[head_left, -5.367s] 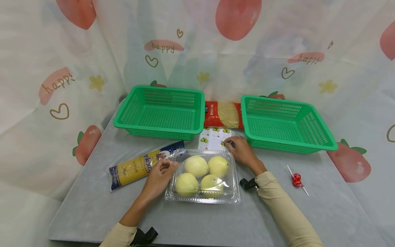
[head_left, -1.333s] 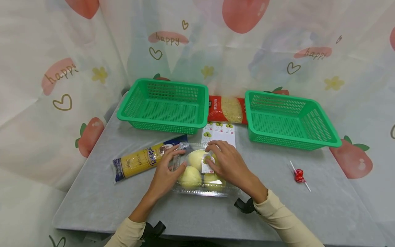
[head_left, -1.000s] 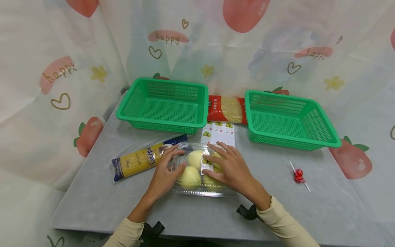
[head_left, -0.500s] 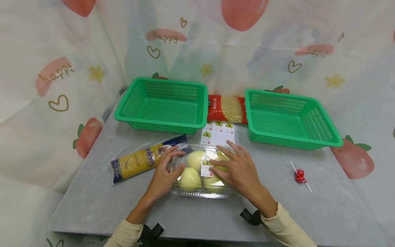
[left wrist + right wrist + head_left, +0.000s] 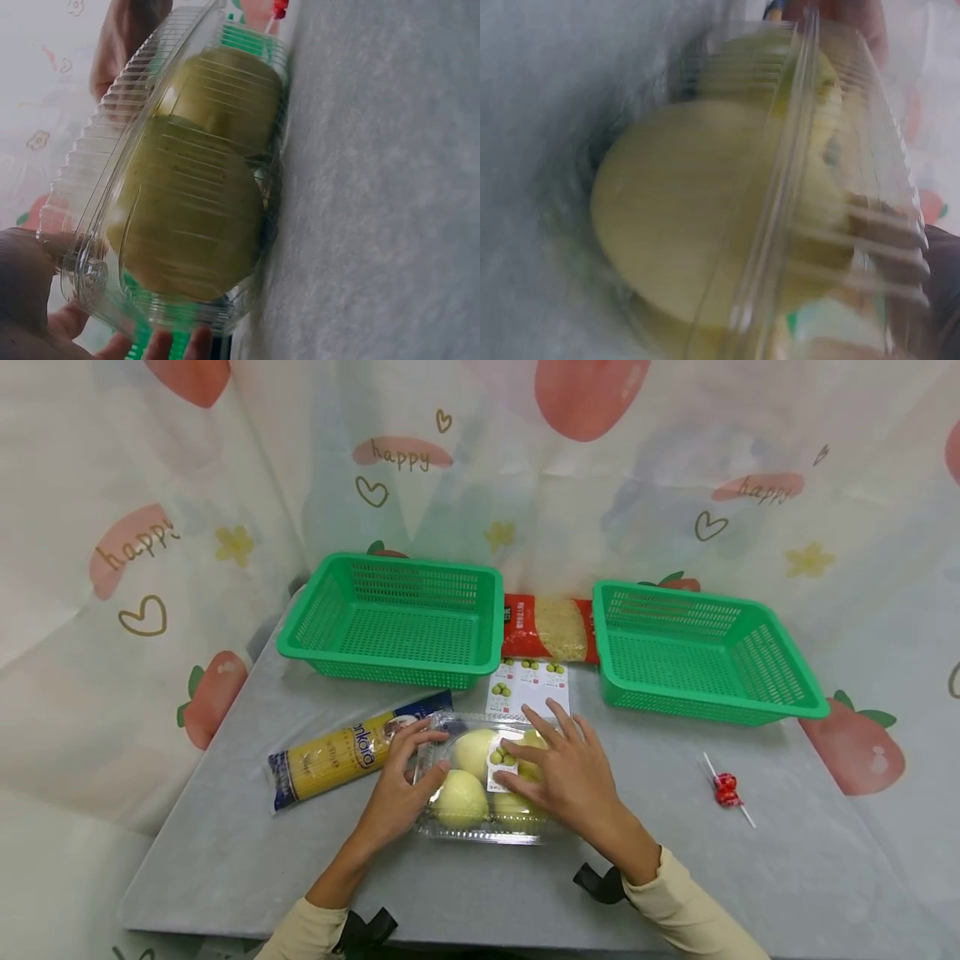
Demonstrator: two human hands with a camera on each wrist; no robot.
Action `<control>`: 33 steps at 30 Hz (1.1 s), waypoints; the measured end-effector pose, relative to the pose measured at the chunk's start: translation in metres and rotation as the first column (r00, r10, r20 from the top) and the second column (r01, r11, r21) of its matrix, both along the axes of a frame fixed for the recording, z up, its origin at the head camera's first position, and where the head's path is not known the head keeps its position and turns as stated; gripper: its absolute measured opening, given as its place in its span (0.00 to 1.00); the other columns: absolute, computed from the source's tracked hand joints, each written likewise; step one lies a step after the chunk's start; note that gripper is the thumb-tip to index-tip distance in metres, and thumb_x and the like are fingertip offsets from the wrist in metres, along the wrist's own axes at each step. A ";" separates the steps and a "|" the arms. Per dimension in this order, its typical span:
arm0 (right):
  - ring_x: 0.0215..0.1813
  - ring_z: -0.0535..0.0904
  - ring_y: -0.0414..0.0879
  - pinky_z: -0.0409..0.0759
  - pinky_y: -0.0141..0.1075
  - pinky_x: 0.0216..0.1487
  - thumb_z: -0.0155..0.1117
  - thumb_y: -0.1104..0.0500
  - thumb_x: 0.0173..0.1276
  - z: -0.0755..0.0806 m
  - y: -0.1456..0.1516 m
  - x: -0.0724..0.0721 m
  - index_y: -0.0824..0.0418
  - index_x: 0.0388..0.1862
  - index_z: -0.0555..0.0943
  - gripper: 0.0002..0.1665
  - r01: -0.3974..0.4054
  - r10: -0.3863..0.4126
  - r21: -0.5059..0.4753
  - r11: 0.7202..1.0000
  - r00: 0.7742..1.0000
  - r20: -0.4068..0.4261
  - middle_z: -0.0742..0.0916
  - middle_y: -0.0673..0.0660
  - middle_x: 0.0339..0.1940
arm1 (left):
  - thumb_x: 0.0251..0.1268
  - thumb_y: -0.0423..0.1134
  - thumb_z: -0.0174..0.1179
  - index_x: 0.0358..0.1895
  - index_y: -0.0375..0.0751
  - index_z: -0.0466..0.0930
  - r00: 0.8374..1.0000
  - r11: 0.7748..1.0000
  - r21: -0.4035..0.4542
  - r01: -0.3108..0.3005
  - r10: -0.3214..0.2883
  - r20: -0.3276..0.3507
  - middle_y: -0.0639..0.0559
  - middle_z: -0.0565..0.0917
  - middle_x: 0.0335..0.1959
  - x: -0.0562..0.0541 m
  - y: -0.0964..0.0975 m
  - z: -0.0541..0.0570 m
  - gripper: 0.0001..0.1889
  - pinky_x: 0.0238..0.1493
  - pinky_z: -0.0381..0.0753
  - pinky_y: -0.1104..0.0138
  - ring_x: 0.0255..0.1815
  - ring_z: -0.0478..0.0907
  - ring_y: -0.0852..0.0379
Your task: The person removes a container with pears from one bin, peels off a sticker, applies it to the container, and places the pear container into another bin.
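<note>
A clear plastic clamshell box (image 5: 480,837) with several round, pale yellow-green fruits (image 5: 461,798) stands on the table, its lid down. A small white label (image 5: 501,767) printed with green fruit lies on the lid. My left hand (image 5: 396,802) grips the box's left end, thumb over the lid's edge; in the left wrist view its fingers (image 5: 157,343) reach round the end wall. Over the right half of the lid my right hand (image 5: 573,777) is spread, with index finger and thumb touching the label. The right wrist view is blurred, showing fruit (image 5: 705,202) through the box wall.
Behind the box lies a sheet of fruit labels (image 5: 517,695). Two green baskets (image 5: 390,672) stand at the back, a red bag of pale dry food (image 5: 558,627) between them. A spaghetti pack (image 5: 330,760) lies left of the box, a red-wrapped lollipop (image 5: 726,790) far right.
The right hand has gone from the label sheet to the lid, where a label now lies. In the last second it slid slightly right, then back left over the label. The left hand stays.
</note>
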State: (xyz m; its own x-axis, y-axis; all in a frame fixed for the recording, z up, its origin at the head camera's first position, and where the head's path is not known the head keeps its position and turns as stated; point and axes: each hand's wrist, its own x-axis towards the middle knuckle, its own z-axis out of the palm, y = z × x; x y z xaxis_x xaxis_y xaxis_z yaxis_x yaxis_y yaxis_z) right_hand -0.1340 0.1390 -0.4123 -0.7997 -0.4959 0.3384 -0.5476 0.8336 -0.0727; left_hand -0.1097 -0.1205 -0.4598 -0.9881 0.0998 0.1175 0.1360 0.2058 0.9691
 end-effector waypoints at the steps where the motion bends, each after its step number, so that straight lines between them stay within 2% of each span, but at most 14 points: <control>1: 0.81 0.68 0.64 0.65 0.65 0.76 0.74 0.30 0.63 0.000 0.002 0.001 0.42 0.56 0.92 0.28 0.006 -0.006 -0.001 1.000 1.000 -0.005 0.81 0.58 0.74 | 0.77 0.41 0.64 0.68 0.46 0.78 1.000 1.000 0.001 0.000 0.000 -0.001 0.48 0.57 0.85 0.000 0.000 -0.001 0.20 0.71 0.61 0.24 0.86 0.48 0.38; 4: 0.79 0.70 0.64 0.67 0.65 0.75 0.75 0.31 0.63 0.000 0.003 0.004 0.43 0.53 0.94 0.27 -0.017 0.018 0.014 1.000 0.999 -0.043 0.84 0.58 0.72 | 0.77 0.41 0.64 0.68 0.46 0.79 1.000 1.000 0.018 0.003 -0.003 -0.002 0.48 0.57 0.85 0.001 0.001 -0.003 0.20 0.71 0.59 0.23 0.87 0.47 0.39; 7: 0.79 0.71 0.63 0.69 0.65 0.74 0.75 0.31 0.63 -0.001 -0.002 0.005 0.44 0.52 0.94 0.26 -0.080 0.082 0.035 0.996 0.993 -0.080 0.85 0.58 0.70 | 0.77 0.41 0.64 0.68 0.47 0.79 1.000 0.999 0.032 0.002 -0.003 0.004 0.49 0.57 0.86 0.001 0.002 -0.006 0.20 0.71 0.57 0.22 0.88 0.46 0.40; 10: 0.78 0.72 0.63 0.70 0.65 0.73 0.73 0.30 0.65 -0.001 -0.006 0.006 0.42 0.52 0.94 0.25 -0.099 0.103 0.043 0.994 0.991 -0.091 0.84 0.58 0.71 | 0.77 0.41 0.64 0.70 0.49 0.78 1.000 0.999 0.042 -0.011 0.010 0.008 0.51 0.58 0.85 0.001 0.002 -0.007 0.21 0.71 0.57 0.22 0.87 0.49 0.40; 13: 0.78 0.72 0.63 0.70 0.65 0.74 0.74 0.33 0.66 0.001 -0.005 0.008 0.42 0.50 0.94 0.21 -0.070 0.074 0.042 0.997 0.992 -0.106 0.85 0.58 0.70 | 0.76 0.40 0.65 0.74 0.51 0.74 0.999 0.998 0.059 -0.035 0.034 0.018 0.52 0.61 0.84 0.000 0.002 -0.007 0.26 0.71 0.64 0.28 0.83 0.56 0.38; 15: 0.77 0.73 0.63 0.69 0.65 0.74 0.77 0.37 0.65 0.002 0.000 0.010 0.43 0.46 0.95 0.17 -0.059 0.063 0.039 0.998 0.990 -0.123 0.87 0.57 0.67 | 0.76 0.41 0.65 0.77 0.55 0.69 0.998 0.996 0.072 -0.049 0.047 0.036 0.51 0.62 0.83 0.001 0.001 -0.006 0.30 0.67 0.73 0.35 0.80 0.61 0.38; 18: 0.76 0.75 0.63 0.69 0.64 0.74 0.81 0.42 0.62 0.003 0.007 0.013 0.44 0.41 0.96 0.12 -0.077 0.080 0.023 0.997 0.984 -0.157 0.90 0.56 0.62 | 0.76 0.42 0.66 0.81 0.59 0.63 0.996 0.994 0.084 -0.067 0.062 0.063 0.50 0.61 0.83 0.003 0.001 -0.006 0.35 0.59 0.81 0.44 0.78 0.63 0.38; 20: 0.74 0.76 0.63 0.70 0.64 0.73 0.82 0.45 0.62 0.001 0.008 0.013 0.45 0.41 0.96 0.11 -0.113 0.113 0.010 0.994 0.979 -0.168 0.90 0.55 0.61 | 0.76 0.42 0.66 0.82 0.60 0.61 0.995 0.994 0.085 -0.072 0.067 0.069 0.50 0.59 0.84 0.003 0.001 -0.005 0.36 0.59 0.82 0.45 0.78 0.63 0.38; 23: 0.74 0.76 0.63 0.72 0.64 0.71 0.80 0.45 0.65 -0.002 0.002 0.011 0.45 0.45 0.96 0.12 -0.155 0.153 -0.001 0.988 0.974 -0.167 0.90 0.55 0.62 | 0.76 0.42 0.66 0.82 0.58 0.60 0.996 0.994 0.085 -0.073 0.068 0.053 0.50 0.57 0.84 0.002 0.002 -0.005 0.36 0.64 0.77 0.38 0.79 0.62 0.38; 25: 0.75 0.76 0.63 0.72 0.64 0.71 0.78 0.44 0.67 -0.003 -0.003 0.007 0.43 0.47 0.95 0.12 -0.155 0.154 0.003 0.988 0.975 -0.161 0.89 0.55 0.64 | 0.77 0.42 0.65 0.83 0.55 0.59 0.997 0.994 0.083 -0.068 0.064 0.050 0.48 0.56 0.85 0.001 0.004 -0.005 0.37 0.68 0.72 0.35 0.80 0.61 0.37; 31: 0.76 0.75 0.63 0.72 0.65 0.71 0.76 0.41 0.68 -0.004 -0.003 0.003 0.41 0.47 0.95 0.13 -0.034 0.041 0.040 0.999 0.982 -0.186 0.87 0.56 0.67 | 0.76 0.45 0.65 0.85 0.47 0.51 0.983 0.990 0.079 -0.117 0.104 0.150 0.39 0.56 0.85 0.003 0.008 -0.007 0.42 0.76 0.62 0.33 0.82 0.58 0.35; 33: 0.75 0.75 0.64 0.73 0.64 0.71 0.77 0.42 0.66 -0.007 0.004 0.004 0.43 0.47 0.95 0.14 -0.018 0.017 -0.004 1.000 0.981 -0.196 0.87 0.58 0.68 | 0.76 0.46 0.64 0.85 0.43 0.50 0.976 0.988 0.089 -0.127 0.108 0.189 0.36 0.57 0.84 0.004 0.009 -0.007 0.43 0.79 0.57 0.33 0.83 0.56 0.35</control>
State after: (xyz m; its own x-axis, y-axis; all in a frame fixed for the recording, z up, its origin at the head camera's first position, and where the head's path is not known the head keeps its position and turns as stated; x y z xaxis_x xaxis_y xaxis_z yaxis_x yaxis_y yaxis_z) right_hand -0.1302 0.1426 -0.4196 -0.7090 -0.5071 0.4900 -0.5664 0.8235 0.0328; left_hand -0.1053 -0.1120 -0.4668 -0.9978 -0.0215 -0.0628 -0.0648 0.1112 0.9917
